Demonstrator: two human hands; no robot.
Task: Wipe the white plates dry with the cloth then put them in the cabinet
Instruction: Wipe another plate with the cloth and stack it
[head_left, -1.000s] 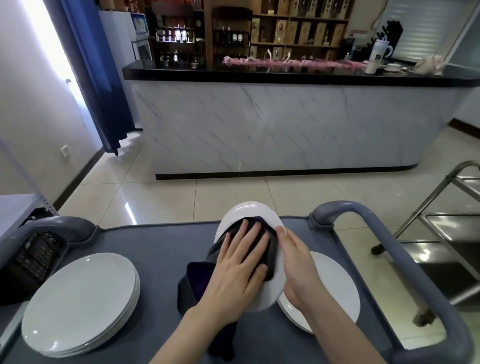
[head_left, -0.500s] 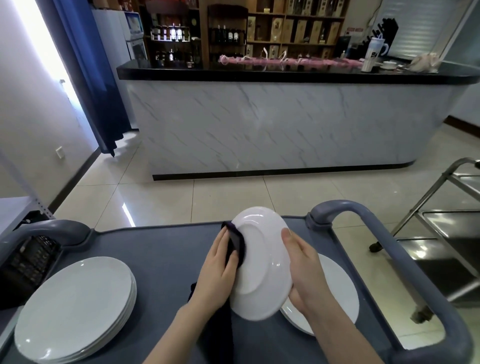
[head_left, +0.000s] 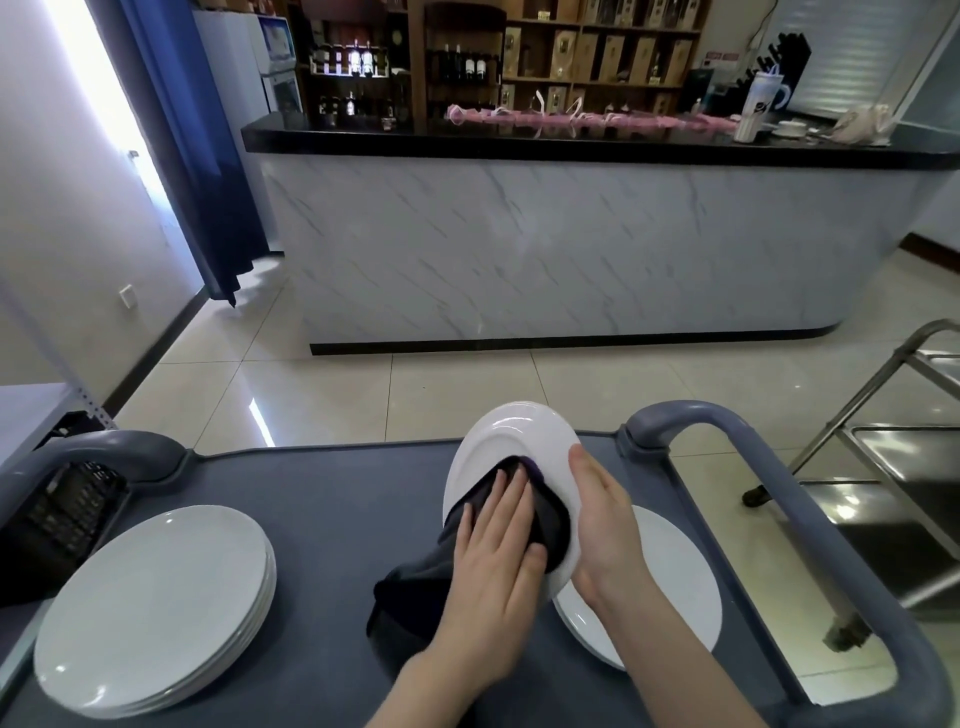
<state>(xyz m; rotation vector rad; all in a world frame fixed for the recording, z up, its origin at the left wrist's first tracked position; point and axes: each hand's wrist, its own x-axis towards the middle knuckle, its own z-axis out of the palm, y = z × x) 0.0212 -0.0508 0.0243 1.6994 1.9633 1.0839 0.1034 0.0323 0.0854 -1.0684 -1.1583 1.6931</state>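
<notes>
The right hand (head_left: 605, 525) gripped the white plate (head_left: 514, 431) by its rim, tilted up above the cart (head_left: 322, 499), so the left hand (head_left: 493, 566), fingers flat, could press the dark cloth (head_left: 415, 587) across its face.

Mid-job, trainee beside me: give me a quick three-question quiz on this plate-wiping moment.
1. True or false: the left hand presses the cloth against the tilted plate.
2. Which hand grips that plate's edge? A. left B. right C. neither
3. Fill in: the stack of plates lies on the cart, to the ___ of the cloth.
Key: 1 true; 2 B, the right hand; 3 left.
</notes>
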